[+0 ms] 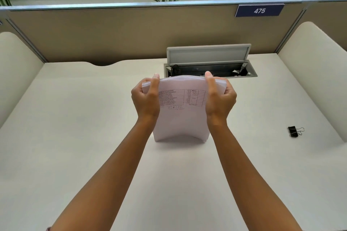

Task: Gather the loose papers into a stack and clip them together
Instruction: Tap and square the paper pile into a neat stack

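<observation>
A stack of white papers stands upright on its lower edge in the middle of the desk, bowed slightly. The front sheet carries a printed table. My left hand grips the stack's left side near the top, thumb on the front. My right hand grips the right side the same way. A black binder clip with silver handles lies on the desk far to the right, apart from both hands.
The cream desk is enclosed by a tan partition at the back and padded side panels. An open cable hatch with its lid raised sits just behind the papers.
</observation>
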{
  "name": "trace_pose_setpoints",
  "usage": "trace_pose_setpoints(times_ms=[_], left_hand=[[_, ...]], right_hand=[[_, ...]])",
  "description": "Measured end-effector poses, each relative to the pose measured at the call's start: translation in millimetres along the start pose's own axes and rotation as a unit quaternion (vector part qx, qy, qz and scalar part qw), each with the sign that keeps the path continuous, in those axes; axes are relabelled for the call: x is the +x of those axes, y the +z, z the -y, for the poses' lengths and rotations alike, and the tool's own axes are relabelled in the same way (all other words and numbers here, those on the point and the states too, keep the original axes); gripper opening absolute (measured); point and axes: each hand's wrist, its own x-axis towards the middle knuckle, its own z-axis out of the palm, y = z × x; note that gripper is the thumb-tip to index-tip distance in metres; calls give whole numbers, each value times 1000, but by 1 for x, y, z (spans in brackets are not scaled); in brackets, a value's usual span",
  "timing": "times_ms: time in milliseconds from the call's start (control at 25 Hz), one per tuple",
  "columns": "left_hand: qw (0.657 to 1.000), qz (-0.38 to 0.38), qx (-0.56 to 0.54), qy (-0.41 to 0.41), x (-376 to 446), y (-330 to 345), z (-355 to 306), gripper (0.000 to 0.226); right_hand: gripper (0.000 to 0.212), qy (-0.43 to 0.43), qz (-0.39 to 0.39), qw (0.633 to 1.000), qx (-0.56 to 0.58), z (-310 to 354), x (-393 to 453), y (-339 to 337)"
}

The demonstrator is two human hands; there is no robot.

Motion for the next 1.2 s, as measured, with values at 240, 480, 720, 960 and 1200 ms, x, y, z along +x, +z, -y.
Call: trace_pose_setpoints(times_ms=[240, 480, 720, 960, 1200], left_hand=[[999, 21, -14, -20, 3, -1, 0, 35], [995, 94, -39, -14, 4, -7, 7, 41], [985, 168, 15, -28, 3, -18, 27, 23], [987, 137, 24, -75, -3, -16, 46, 28], [981, 183, 16, -57, 5, -17, 35, 32]], right_hand=[[26, 0, 23, 1000, 6, 2, 6, -1], [37, 20, 104, 994, 29, -4, 13, -7], [72, -14, 223, 975, 1, -50, 20, -31], [38, 49, 231, 971, -21, -75, 20, -30], [41, 28, 267, 963, -13, -61, 38, -30]])
